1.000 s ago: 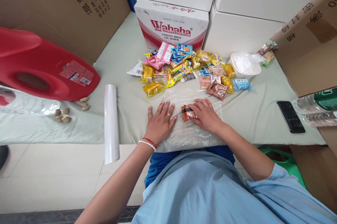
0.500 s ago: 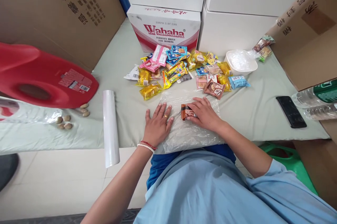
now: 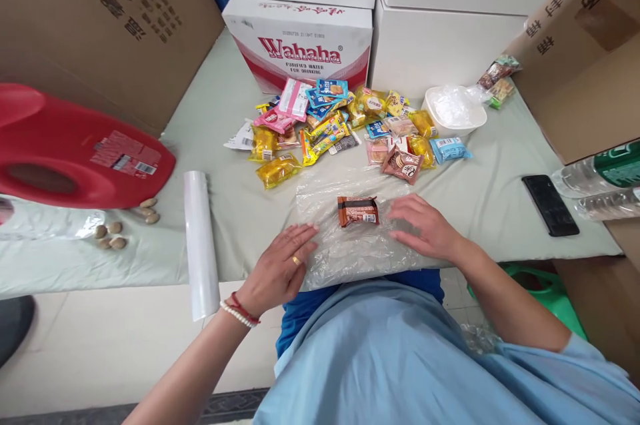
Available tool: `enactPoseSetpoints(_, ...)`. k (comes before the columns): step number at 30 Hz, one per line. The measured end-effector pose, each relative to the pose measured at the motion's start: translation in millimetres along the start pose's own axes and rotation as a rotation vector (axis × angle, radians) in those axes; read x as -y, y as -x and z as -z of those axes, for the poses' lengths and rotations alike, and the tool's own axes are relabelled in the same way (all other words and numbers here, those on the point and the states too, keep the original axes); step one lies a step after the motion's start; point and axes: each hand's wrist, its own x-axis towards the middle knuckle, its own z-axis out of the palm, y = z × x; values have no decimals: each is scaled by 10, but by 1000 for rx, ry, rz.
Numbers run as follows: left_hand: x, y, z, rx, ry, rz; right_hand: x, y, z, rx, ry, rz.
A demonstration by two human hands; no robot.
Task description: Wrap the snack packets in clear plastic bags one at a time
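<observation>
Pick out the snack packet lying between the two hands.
The small brown packet with a dark band, set between the left hand and the right hand; the other snack packets all lie farther from the person.

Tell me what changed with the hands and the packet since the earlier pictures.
The right hand moved right, off the brown packet, leaving it uncovered. The left hand drew back toward the body and leftward, no longer spread. The packet stayed on the clear plastic; the snack pile and white roll stayed put.
</observation>
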Motion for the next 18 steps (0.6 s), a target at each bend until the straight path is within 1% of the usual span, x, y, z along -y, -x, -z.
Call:
enactPoseSetpoints(2,-51,92,42,113,95,12,26,288,47,127,-48,2)
enactPoseSetpoints(4,-65,173,31,192,114,42,41,552,-1,216,-24,-17)
enactPoseSetpoints(6,-39,226,-5,236,127,66,33,740,-99,206,0,-46)
enactPoseSetpoints(8,9,238,-30,252,175,102,5,827,-179,149,-34,-61)
enactPoseSetpoints(11,77,181,4,244,296,188,-46,785,-168,111,-142,-67)
enactPoseSetpoints(14,114,51,129,211,416,299,-83,617,11,145,-252,-94)
enactPoseSetpoints(16,134,-71,233,189,470,379,-104,469,168,165,-278,-170)
enactPoseSetpoints(18,167,-214,317,146,487,434,-140,307,303,136,-267,-278)
